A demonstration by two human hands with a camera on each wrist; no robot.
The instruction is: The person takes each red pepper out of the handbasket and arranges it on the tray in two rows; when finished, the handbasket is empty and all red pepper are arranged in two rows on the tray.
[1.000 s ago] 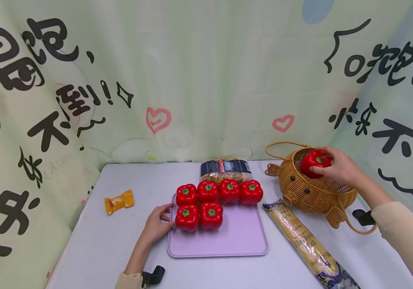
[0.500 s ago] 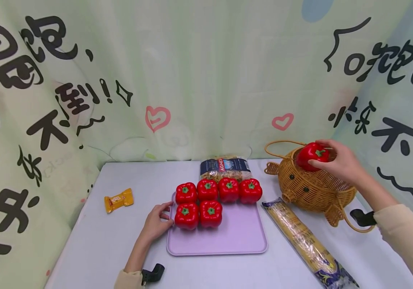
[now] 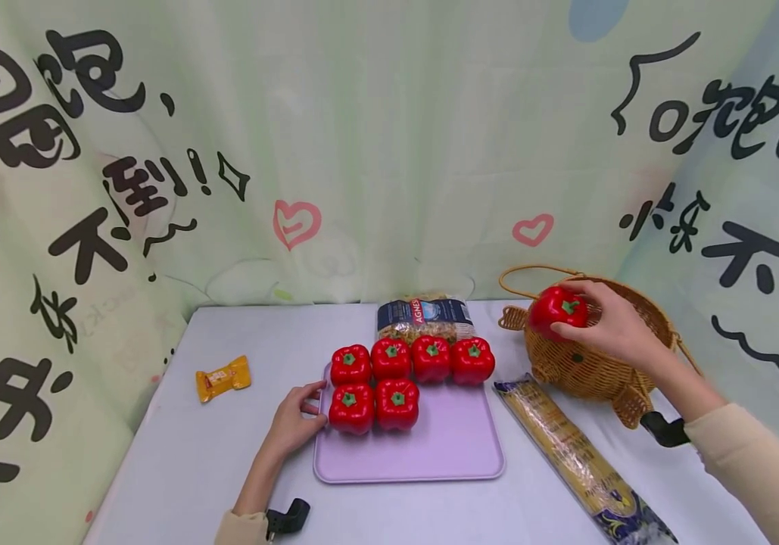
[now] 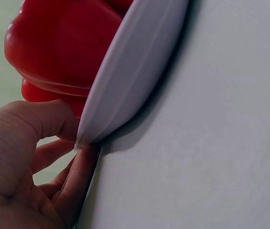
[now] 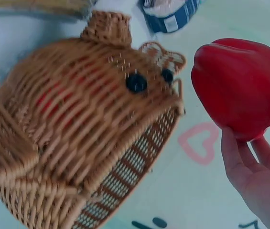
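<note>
My right hand (image 3: 610,322) grips a red bell pepper (image 3: 556,312) with a green stem, held in the air before the wicker basket (image 3: 587,371). The right wrist view shows that bell pepper (image 5: 240,86) beside the basket's open mouth, thumb and fingers around it. My left hand (image 3: 299,418) pinches the left rim of a lilac tray (image 3: 444,450); in the left wrist view its thumb and fingers meet at the tray's edge (image 4: 130,71). Several red bell peppers (image 3: 397,404) stand on the tray in two rows, four stems up at the back and two in front.
A long spaghetti pack (image 3: 583,458) lies right of the tray, and a pasta bag (image 3: 423,318) behind it. An orange wrapped snack (image 3: 223,378) lies far left. Red shows through the basket weave (image 5: 53,100). A printed curtain (image 3: 389,151) encloses the table.
My right hand has carried the bell pepper up from the basket's mouth and then left, to the basket's front left. My left hand stays at the tray rim.
</note>
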